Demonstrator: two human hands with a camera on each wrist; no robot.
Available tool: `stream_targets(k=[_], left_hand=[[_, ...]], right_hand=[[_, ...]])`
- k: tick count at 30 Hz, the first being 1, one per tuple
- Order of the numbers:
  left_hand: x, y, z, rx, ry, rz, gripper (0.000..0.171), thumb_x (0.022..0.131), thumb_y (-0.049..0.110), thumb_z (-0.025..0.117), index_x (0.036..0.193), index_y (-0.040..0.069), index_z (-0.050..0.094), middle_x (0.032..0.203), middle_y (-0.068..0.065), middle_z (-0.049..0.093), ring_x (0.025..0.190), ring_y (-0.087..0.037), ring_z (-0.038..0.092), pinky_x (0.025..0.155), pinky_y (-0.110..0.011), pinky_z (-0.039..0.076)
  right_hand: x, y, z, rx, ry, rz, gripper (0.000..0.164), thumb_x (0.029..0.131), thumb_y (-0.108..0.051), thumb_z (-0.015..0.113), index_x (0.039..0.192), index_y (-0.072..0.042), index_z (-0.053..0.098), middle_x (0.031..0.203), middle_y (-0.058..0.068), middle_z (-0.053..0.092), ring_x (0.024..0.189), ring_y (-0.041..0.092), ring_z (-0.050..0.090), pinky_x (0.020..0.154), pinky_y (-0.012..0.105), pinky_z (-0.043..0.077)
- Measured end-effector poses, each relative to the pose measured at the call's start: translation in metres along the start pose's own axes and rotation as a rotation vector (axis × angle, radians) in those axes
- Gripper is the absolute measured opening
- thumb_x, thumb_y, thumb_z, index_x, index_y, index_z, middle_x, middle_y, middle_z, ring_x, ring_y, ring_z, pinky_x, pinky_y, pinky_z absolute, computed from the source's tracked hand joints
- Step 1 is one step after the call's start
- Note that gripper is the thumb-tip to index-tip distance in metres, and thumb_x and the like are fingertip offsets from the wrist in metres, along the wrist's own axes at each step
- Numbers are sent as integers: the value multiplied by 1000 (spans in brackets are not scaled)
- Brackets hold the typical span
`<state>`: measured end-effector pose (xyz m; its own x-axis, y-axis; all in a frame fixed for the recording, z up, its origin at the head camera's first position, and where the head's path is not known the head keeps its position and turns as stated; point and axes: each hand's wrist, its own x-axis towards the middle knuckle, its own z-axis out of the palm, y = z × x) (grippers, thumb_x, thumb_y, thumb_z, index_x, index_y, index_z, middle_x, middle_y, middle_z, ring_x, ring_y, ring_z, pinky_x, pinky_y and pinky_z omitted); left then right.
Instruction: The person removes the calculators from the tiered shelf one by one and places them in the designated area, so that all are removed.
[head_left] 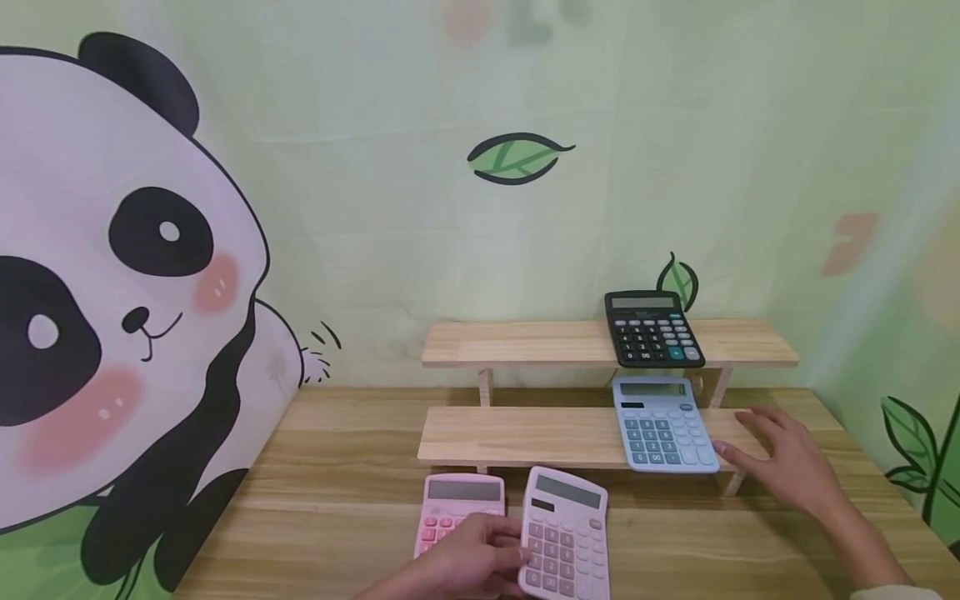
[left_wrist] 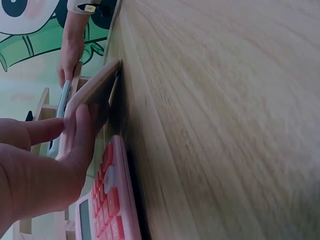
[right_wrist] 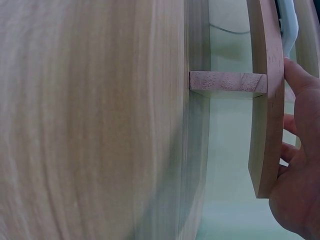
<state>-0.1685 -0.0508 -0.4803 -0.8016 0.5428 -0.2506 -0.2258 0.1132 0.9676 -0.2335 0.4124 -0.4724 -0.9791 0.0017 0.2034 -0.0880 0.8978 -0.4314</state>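
My left hand point(head_left: 472, 557) pinches the left edge of a pale mauve calculator point(head_left: 566, 533). In the left wrist view, the thumb and fingers grip that calculator point(left_wrist: 92, 92), which tilts above the table. A brighter pink calculator point(head_left: 465, 492) lies beside it, partly hidden behind the left hand. On the lower shelf a light blue calculator point(head_left: 663, 425) leans face up. My right hand point(head_left: 795, 467) has its thumb at the blue calculator's right edge, fingers spread loosely over the shelf end. The right wrist view shows this hand point(right_wrist: 300, 185) beside the shelf board.
A black calculator point(head_left: 654, 329) leans on the upper shelf point(head_left: 517, 342). The two-step wooden stand's lower shelf point(head_left: 517, 435) is in front of it, on the wood-grain table point(head_left: 337, 508). Behind hangs a green backdrop point(head_left: 360, 208) with a panda print.
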Motion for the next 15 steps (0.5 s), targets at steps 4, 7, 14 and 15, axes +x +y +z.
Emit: stream_targets(k=[4,7,14,15], left_hand=[[-1,2,-1,213,96,40,13,98,0,71,110,-3,71,90,-7,71,72,-18,67,59,-32,64],[-2,4,-3,335,120,72,9,96,2,75,104,0,71,85,-4,68,67,-17,64,54,-29,60],[-4,4,-8,411,113,85,9,95,0,76,101,1,70,83,-3,66,70,-17,62,54,-27,55],[-4,3,-9,403,109,95,9,94,-1,76,101,0,70,83,-3,66,70,-17,62,55,-26,54]], right_hand=[[0,1,0,0,8,-4,87,98,-58,69,144,14,51,152,44,34,137,67,30,107,84,29],[0,1,0,-1,11,-3,87,98,-58,69,144,14,51,152,44,35,137,66,30,107,84,29],[0,1,0,-6,9,-8,87,98,-58,69,144,14,51,151,44,35,137,66,30,107,84,29],[0,1,0,-5,10,-9,87,99,-58,69,144,14,51,151,44,35,137,66,30,107,84,29]])
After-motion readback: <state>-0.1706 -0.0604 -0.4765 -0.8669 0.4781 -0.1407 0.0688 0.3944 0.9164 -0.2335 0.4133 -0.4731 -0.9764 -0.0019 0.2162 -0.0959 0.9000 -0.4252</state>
